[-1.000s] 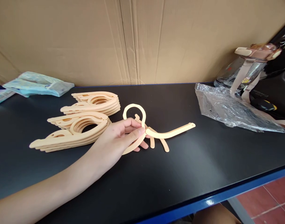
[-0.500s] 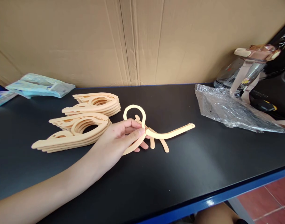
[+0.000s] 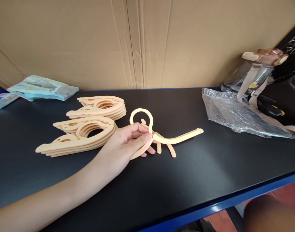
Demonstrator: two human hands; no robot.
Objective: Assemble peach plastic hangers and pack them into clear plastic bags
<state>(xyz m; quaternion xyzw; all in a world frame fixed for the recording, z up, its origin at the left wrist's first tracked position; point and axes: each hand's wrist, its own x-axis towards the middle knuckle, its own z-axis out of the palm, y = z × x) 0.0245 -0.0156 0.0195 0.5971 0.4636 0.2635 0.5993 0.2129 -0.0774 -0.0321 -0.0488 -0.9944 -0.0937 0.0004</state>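
My left hand (image 3: 131, 140) pinches a cream plastic folding clothes hanger (image 3: 178, 139) between thumb and fingers near its centre joint. The hanger's round hook curves up above my fingers, and one arm stretches out to the right. Part of it is covered by my hand. Just behind it, more cream pieces (image 3: 172, 150) poke out; I cannot tell whether they belong to the same hanger. Left of my hand lie a front stack of folded hangers (image 3: 75, 146) and a back stack of folded hangers (image 3: 96, 112). My right hand is out of the picture.
A blue-and-white soft packet (image 3: 41, 90) lies at the back left. At the right are a clear plastic bag (image 3: 241, 112) and a strapped water bottle (image 3: 236, 77). Cardboard (image 3: 89, 42) stands behind the black table (image 3: 210, 174). A blurred skin-toned shape (image 3: 270, 214) shows at bottom right.
The view has shifted slightly. My left hand keeps the same grip on the hanger. The blurred shape at the bottom right has moved right and looks larger.
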